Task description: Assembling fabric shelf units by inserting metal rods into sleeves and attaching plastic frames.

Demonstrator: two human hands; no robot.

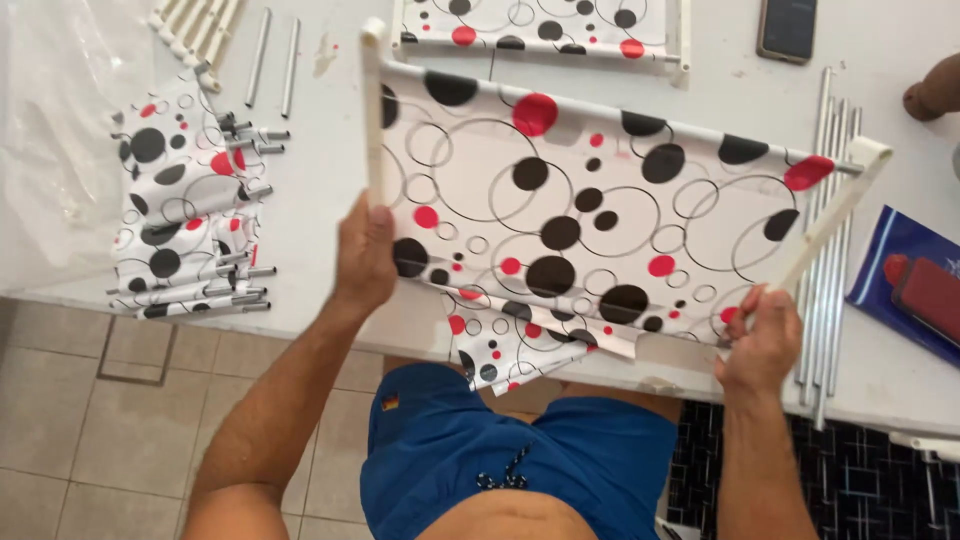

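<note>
I hold a fabric shelf panel, white with black and red circles, stretched between two white plastic side bars. My left hand grips the left white bar near its lower end. My right hand pinches the lower end of the right white bar, which tilts outward. A metal rod runs through the panel's top hem. Loose fabric hangs from the panel's lower edge over the table edge.
A second patterned panel lies at the back of the white table. A folded stack of patterned fabric with metal rods lies left. Long metal tubes lie right, beside a blue package. A phone is far back.
</note>
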